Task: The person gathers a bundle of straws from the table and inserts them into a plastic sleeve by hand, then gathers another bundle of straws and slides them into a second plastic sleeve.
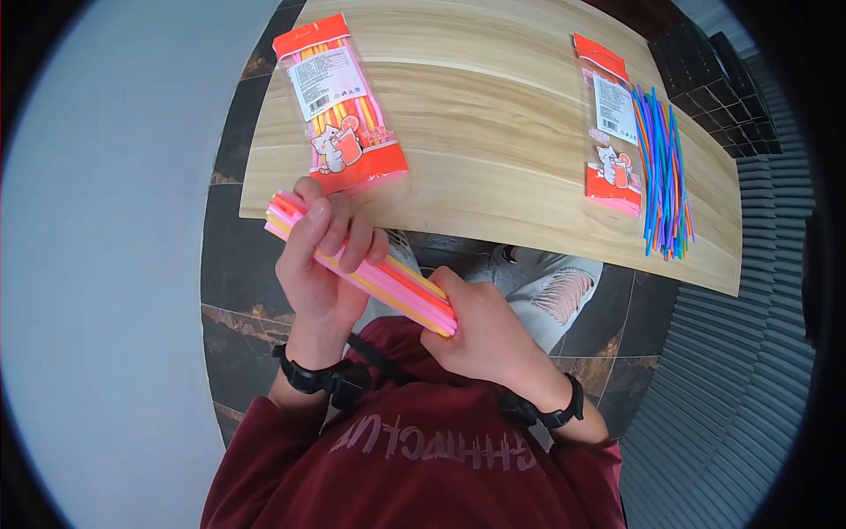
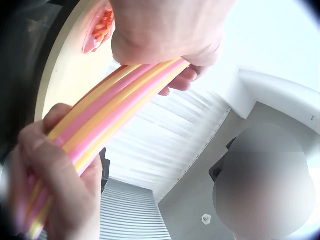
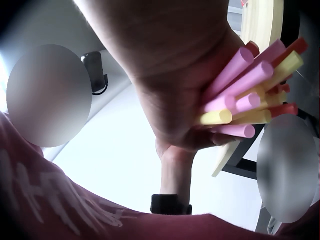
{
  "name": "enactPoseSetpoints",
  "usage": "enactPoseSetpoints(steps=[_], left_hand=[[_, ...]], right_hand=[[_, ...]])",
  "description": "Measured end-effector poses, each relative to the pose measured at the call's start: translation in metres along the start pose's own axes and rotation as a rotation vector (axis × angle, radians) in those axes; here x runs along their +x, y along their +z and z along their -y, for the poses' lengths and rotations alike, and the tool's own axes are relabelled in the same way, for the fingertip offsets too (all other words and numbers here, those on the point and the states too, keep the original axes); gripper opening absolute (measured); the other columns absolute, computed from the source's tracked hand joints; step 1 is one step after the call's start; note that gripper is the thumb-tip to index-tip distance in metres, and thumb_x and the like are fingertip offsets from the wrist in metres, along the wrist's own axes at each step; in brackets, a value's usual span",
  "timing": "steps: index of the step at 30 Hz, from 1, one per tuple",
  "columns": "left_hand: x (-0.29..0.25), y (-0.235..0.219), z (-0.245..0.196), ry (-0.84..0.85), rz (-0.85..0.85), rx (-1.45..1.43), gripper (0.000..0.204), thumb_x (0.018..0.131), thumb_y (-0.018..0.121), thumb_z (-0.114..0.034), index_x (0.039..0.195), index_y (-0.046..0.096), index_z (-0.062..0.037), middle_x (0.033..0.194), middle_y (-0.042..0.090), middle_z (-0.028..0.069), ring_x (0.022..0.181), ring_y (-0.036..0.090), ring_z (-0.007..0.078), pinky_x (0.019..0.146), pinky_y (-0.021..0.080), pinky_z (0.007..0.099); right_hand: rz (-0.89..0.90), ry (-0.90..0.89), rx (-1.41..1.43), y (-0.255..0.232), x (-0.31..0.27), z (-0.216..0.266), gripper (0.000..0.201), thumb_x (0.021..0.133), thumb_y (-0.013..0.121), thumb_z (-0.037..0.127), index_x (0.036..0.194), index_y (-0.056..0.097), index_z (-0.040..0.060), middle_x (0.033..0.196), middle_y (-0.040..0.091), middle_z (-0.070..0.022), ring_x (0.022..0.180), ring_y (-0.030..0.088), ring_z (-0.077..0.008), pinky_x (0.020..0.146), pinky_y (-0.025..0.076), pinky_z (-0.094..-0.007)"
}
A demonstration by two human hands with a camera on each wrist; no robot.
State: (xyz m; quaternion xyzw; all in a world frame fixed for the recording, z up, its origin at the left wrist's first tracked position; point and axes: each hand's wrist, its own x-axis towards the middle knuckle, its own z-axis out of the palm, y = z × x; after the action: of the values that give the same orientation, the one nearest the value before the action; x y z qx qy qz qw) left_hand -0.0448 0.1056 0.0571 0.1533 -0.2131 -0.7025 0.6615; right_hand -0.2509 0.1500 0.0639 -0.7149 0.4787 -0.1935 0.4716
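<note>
Straws (image 1: 394, 288) gripped: left fingers (image 1: 357, 247), apparently right fingers (image 2: 56, 167).

Place: an indoor room; whether home, office or workshop, I cannot tell
Wall: plain and pale (image 1: 106, 264), along the left
Floor: dark, marbled tiles (image 1: 249, 264) with light joints
Surface: a wood-grain surface (image 1: 493, 132)
Right side: grey ribbed covering (image 1: 736, 353), below black boxes (image 1: 716, 97)
Goods: straw packets (image 1: 335, 115) and loose straws (image 1: 665, 176), too ordinary to settle it
</note>
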Motion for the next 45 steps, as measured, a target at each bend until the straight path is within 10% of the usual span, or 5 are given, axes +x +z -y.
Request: enactPoseSetpoints(steps=[16, 21, 27, 34, 45], left_hand=[[0.013, 0.009, -0.014, 0.149, -0.175, 0.348, 0.052, 0.108, 0.072, -0.021, 0.150, 0.048, -0.0006, 0.125, 0.072, 0.0177, 0.118, 0.074, 0.0289, 0.103, 0.060, 0.0448], [0.023, -0.035, -0.057, 0.196, -0.101, 1.226, 0.062, 0.100, 0.078, -0.003, 0.153, 0.046, 0.0042, 0.144, 0.066, 0.0196, 0.133, 0.068, 0.0265, 0.113, 0.056, 0.0414], [-0.008, 0.005, -0.004, -0.086, 0.035, 0.566, 0.122, 0.078, 0.101, -0.037, 0.171, 0.030, -0.0012, 0.153, 0.061, 0.0238, 0.141, 0.064, 0.0357, 0.116, 0.055, 0.0463], [-0.013, 0.011, 0.016, -0.201, -0.003, 0.282, 0.028, 0.104, 0.077, -0.025, 0.107, 0.050, -0.0162, 0.074, 0.044, -0.0035, 0.059, 0.051, 0.0125, 0.073, 0.055, 0.0373], [-0.026, 0.015, 0.050, 0.044, 0.010, 0.352, 0.024, 0.111, 0.062, -0.008, 0.097, 0.043, -0.0147, 0.079, 0.053, 0.0008, 0.069, 0.054, 0.0132, 0.073, 0.051, 0.0357]], right_hand=[[-0.044, 0.002, 0.187, -0.029, -0.012, -0.016, 0.031, 0.084, 0.071, 0.003, 0.114, 0.061, -0.0026, 0.086, 0.071, -0.0251, 0.085, 0.073, -0.0466, 0.075, 0.058, -0.0450], [-0.112, 0.262, 0.427, -0.037, -0.020, -0.048, 0.042, 0.090, 0.068, -0.002, 0.132, 0.063, -0.0019, 0.082, 0.061, -0.0032, 0.077, 0.065, -0.0111, 0.072, 0.056, -0.0342], [0.083, -0.075, 0.436, -0.005, -0.010, -0.035, 0.052, 0.087, 0.071, -0.001, 0.138, 0.062, 0.0004, 0.084, 0.067, -0.0064, 0.070, 0.064, -0.0150, 0.070, 0.055, -0.0336], [0.448, 0.202, 0.443, -0.006, 0.004, -0.035, 0.042, 0.085, 0.073, 0.008, 0.126, 0.065, -0.0011, 0.085, 0.071, -0.0184, 0.078, 0.075, -0.0310, 0.074, 0.059, -0.0413], [-0.091, -0.096, 0.024, -0.011, 0.009, 0.000, 0.067, 0.081, 0.085, 0.019, 0.138, 0.055, 0.0039, 0.096, 0.076, -0.0231, 0.091, 0.074, -0.0454, 0.078, 0.058, -0.0526]])
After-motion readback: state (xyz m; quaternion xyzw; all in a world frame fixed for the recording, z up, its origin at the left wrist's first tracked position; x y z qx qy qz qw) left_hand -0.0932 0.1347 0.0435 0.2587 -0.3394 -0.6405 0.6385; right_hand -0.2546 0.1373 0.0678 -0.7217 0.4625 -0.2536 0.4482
